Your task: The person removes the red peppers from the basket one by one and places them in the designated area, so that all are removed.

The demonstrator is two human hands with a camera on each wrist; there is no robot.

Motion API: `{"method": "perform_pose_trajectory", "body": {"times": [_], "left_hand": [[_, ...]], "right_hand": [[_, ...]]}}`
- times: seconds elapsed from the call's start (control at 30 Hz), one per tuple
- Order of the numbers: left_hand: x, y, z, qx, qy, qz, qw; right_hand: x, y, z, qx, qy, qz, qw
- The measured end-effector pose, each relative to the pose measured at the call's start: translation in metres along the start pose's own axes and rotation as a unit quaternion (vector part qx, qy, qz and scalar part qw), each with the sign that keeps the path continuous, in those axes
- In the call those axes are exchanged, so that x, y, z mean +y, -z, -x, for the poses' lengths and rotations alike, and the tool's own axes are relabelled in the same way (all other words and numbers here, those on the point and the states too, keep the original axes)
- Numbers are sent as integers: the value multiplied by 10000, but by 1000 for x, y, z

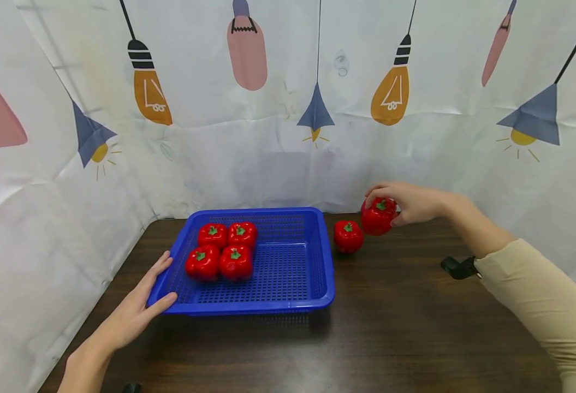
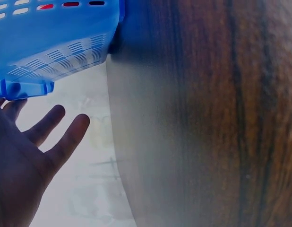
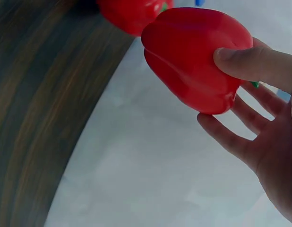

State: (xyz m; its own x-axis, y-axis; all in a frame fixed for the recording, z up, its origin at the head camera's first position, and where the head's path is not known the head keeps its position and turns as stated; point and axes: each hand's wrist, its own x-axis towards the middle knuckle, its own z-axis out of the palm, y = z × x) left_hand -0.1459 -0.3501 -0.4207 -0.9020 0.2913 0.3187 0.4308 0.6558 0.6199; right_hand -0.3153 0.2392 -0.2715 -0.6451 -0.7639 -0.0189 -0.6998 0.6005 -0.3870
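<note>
My right hand (image 1: 415, 203) grips a red bell pepper (image 1: 379, 217) near the table's back edge. In the right wrist view, the thumb presses one side of this pepper (image 3: 198, 56) and the fingers reach round the other. Just left of it, a second red bell pepper (image 1: 348, 237) stands on the table. My left hand (image 1: 130, 314) rests at the left rim of a blue plastic basket (image 1: 288, 307), fingers spread and fairly straight. Several red bell peppers with green stems, one of them at the front (image 1: 236, 263), sit grouped in the basket's left half.
The dark wooden table (image 1: 396, 327) runs up to a white printed curtain (image 1: 268, 158) at the back and left. Inside the basket, the bare mesh floor (image 1: 283, 273) shows on the right. A black strap (image 1: 458, 268) hangs by the right sleeve.
</note>
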Motion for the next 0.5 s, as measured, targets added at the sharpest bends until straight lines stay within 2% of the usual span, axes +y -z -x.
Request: {"method": "perform_pose_trajectory", "body": {"times": [0.3,0.5], "left_hand": [[1,1,0,-14,27,10,10000],[2,1,1,-20,61,-6,10000]], "right_hand": [[24,-14,0,-63,-230,-198,9995],[32,-27,-4,-99,-198,-64,9997]]}}
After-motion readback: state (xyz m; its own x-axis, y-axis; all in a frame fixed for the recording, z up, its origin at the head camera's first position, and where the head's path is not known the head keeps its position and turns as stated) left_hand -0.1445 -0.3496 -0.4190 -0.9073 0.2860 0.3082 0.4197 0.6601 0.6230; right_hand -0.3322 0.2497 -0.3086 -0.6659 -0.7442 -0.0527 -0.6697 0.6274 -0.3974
